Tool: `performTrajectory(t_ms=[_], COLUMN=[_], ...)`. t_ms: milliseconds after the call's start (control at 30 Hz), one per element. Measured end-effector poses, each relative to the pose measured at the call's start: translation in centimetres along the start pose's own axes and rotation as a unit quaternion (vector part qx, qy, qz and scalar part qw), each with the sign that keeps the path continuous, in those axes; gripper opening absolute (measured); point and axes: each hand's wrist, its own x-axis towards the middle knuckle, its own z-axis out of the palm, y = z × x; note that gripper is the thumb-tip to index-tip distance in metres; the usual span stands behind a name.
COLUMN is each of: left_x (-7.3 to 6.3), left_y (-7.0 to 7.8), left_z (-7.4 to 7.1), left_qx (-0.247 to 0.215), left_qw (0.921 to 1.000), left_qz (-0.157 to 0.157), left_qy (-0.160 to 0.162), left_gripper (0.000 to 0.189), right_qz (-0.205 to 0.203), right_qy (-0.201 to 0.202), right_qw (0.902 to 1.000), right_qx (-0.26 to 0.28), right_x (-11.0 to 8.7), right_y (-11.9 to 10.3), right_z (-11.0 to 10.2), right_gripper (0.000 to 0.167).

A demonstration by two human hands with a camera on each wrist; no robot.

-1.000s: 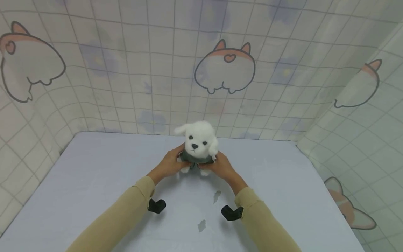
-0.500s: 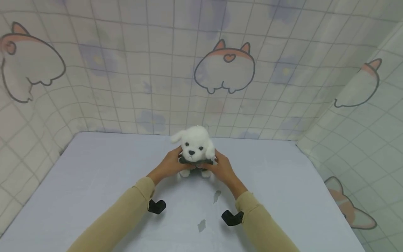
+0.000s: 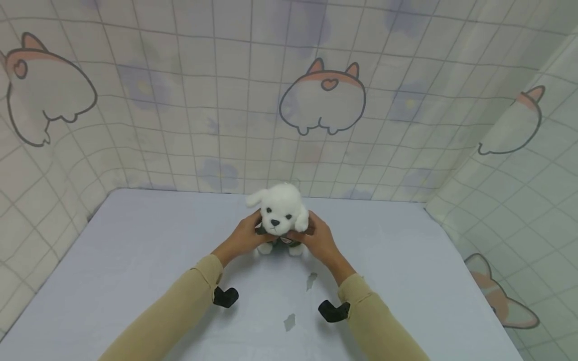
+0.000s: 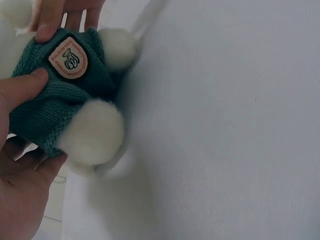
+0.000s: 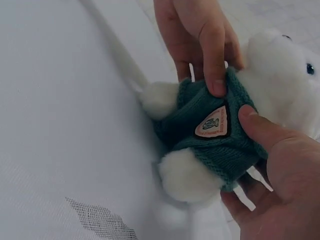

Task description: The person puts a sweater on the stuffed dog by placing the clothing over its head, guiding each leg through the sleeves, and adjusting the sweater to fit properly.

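A white plush dog (image 3: 283, 208) in a green knitted sweater (image 5: 200, 112) faces me near the back of the table. My left hand (image 3: 246, 234) grips its body from the left, thumb across the front. From the right my right hand (image 3: 318, 239) holds it the same way, fingers reaching behind. Both wrist views show the thumbs pressing the sweater on either side of a sewn patch (image 4: 69, 58). The round white paws (image 4: 95, 132) stick out below the sweater, at or close to the tabletop; exact contact is unclear. Its back is hidden.
The table (image 3: 149, 260) has a white cover with two grey patches (image 3: 289, 322) in front of the dog. A tiled-pattern curtain (image 3: 217, 100) with corgi drawings surrounds the back and sides. Black wrist mounts (image 3: 334, 311) stick out from both sleeves.
Both hands have brought the plush dog slightly down and toward me over the second. Its head now tips lower over the sweater. In the last half second it has barely moved.
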Motion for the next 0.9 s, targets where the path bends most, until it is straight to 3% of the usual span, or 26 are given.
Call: performTrajectory(t_ms=[167, 433, 633, 900], left_x=[0.3, 0.9, 1.1, 0.9], left_y=[0.0, 0.1, 0.1, -0.1], left_z=[0.3, 0.9, 0.9, 0.3], left_qx=[-0.005, 0.002, 0.002, 0.009], left_qw=[0.9999, 0.9988, 0.9987, 0.9994], left_qz=[0.008, 0.002, -0.011, -0.007], left_qy=[0.009, 0.050, 0.050, 0.034], left_gripper=[0.069, 0.062, 0.064, 0.069], right_qz=[-0.004, -0.005, -0.008, -0.022], right_qy=[0.003, 0.019, -0.001, 0.018], right_qw=[0.9999, 0.9997, 0.9998, 0.9992], right_qx=[0.013, 0.016, 0.020, -0.027], right_x=[0.4, 1.1, 0.5, 1.0], right_y=[0.6, 0.1, -1.7, 0.3], right_z=[0.0, 0.3, -0.1, -0.3], right_gripper=[0.062, 0.058, 0.060, 0.065])
